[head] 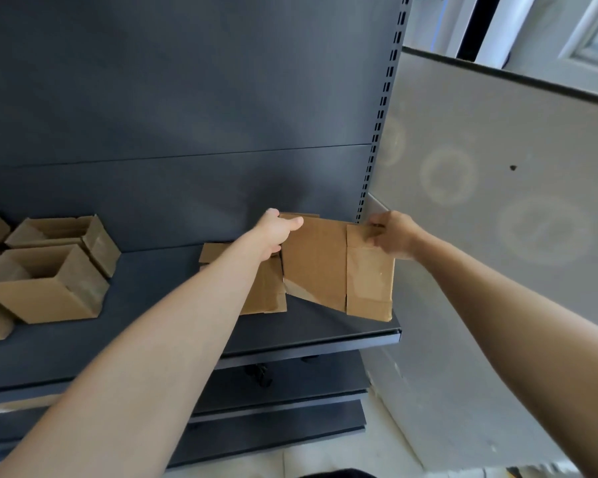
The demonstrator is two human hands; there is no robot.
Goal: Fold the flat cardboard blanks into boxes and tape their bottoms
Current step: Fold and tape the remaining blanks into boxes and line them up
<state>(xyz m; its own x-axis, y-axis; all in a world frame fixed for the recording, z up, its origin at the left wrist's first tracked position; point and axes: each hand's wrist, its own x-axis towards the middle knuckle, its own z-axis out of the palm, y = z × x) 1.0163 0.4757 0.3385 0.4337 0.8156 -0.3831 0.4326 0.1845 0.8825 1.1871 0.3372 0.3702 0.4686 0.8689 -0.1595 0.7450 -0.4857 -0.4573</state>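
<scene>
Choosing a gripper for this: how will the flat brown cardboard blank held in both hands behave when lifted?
The flat brown cardboard blank is probably light: the left hand and right hand grip only its top corners. It seems stiff, hanging flat without sagging, yet would likely hinge at the visible crease between its panels.

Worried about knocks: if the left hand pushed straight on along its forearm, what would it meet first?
Likely the dark back panel, just behind the blank the left hand grips; depth is unclear.
</scene>
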